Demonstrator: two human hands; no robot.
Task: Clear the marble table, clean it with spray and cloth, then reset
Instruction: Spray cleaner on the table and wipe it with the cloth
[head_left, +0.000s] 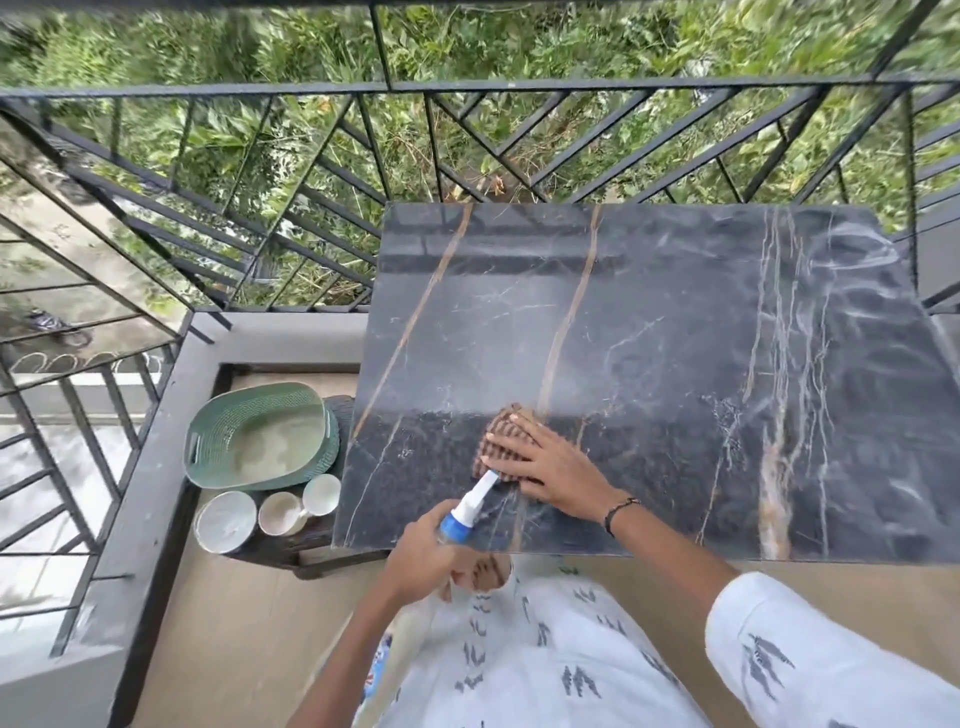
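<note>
Fingers spread, the right hand (540, 462) presses a brown ribbed cloth (501, 441) flat near the dark veined marble table's (675, 338) front-left edge — ready to wipe. The left hand (421, 551) grips a white-and-blue-nozzled spray bottle (467, 512), aimed there.

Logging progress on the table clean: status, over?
Left hand grips spray bottle. Right hand flat, pressing cloth on marble table. Nothing in the way.
</note>
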